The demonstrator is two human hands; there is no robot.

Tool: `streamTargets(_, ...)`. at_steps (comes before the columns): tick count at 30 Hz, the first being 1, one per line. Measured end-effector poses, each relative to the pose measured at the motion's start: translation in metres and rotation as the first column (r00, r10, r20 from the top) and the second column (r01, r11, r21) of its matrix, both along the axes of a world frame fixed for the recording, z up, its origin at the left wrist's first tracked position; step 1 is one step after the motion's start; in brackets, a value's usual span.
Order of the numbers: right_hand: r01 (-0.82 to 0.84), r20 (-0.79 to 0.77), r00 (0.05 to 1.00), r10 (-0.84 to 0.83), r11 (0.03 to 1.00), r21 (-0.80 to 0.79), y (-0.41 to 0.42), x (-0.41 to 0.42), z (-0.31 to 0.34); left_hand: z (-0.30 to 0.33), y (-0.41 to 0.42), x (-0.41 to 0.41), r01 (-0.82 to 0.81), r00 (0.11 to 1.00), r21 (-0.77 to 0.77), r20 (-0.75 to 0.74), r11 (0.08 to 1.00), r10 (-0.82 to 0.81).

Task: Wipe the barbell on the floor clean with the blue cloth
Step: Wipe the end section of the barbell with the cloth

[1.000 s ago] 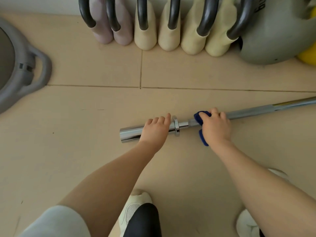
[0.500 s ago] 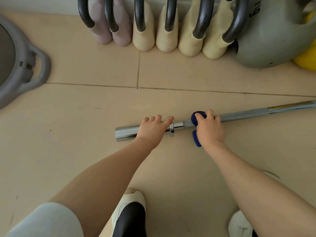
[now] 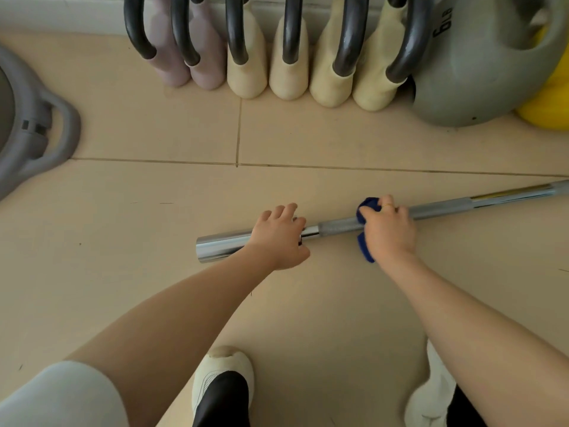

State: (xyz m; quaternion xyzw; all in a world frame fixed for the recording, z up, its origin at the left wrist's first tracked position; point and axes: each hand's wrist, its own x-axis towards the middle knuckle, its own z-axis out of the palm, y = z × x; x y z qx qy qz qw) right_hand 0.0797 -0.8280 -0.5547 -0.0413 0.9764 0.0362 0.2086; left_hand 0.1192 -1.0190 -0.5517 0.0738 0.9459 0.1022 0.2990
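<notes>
The chrome barbell lies on the tan tile floor, running from the middle up to the right edge. My left hand lies over its thick end sleeve, just left of the collar, fingers curved over the far side. My right hand grips the blue cloth, which is wrapped round the thinner shaft. Cloth shows above and below that hand. A short knurled stretch of shaft is bare between my hands.
A row of pink and cream kettlebells with black handles lines the back wall. A big grey kettlebell and a yellow ball sit at the back right. A grey handled object lies far left. My shoes are below.
My right hand has slid the blue cloth to the right along the shaft, away from the collar, baring more knurled shaft. My left hand stays on the sleeve.
</notes>
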Motion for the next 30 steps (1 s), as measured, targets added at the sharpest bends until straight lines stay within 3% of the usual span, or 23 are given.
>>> streamTargets(5,-0.126,0.054,0.989,0.136,0.979,-0.159,-0.060,0.033,-0.007,-0.010,0.010,-0.005,0.049,0.998,-0.040,-0.040,0.998,-0.051)
streamTargets(9,-0.310,0.055,0.945,0.323,0.935,-0.169,-0.019,0.015,-0.004,-0.013,0.014,0.003,0.064,0.997,-0.085,-0.029,0.994,-0.066)
streamTargets(11,-0.276,0.033,0.960,0.279,0.958,-0.077,0.014,0.007,-0.004,-0.013,0.016,0.004,0.048,0.999,-0.083,-0.022,0.995,-0.050)
streamTargets(13,-0.120,0.015,0.993,0.120,0.993,-0.014,0.037,0.002,-0.004,-0.012,0.017,0.005,0.041,0.999,-0.079,-0.012,0.996,-0.043)
streamTargets(16,0.040,0.037,0.999,-0.038,0.997,-0.061,0.032,-0.001,-0.002,-0.011,0.016,0.007,0.050,0.998,-0.080,-0.018,0.996,-0.052)
streamTargets(18,0.007,0.035,0.999,-0.002,0.988,-0.153,0.007,0.004,0.001,-0.009,0.016,0.007,0.058,0.998,-0.095,-0.022,0.994,-0.060)
streamTargets(22,-0.202,0.070,0.970,0.231,0.936,-0.288,-0.050,0.024,-0.003,-0.006,0.017,0.004,0.035,0.999,-0.124,-0.015,0.992,-0.037)
streamTargets(27,-0.470,0.019,0.877,0.480,0.865,-0.176,-0.035,0.014,-0.002,-0.003,0.015,0.003,-0.003,1.000,-0.106,0.006,0.994,0.004)
streamTargets(30,-0.382,-0.022,0.924,0.381,0.923,-0.048,0.000,-0.010,-0.003,-0.002,0.012,0.001,-0.041,0.999,-0.092,0.007,0.995,0.041)
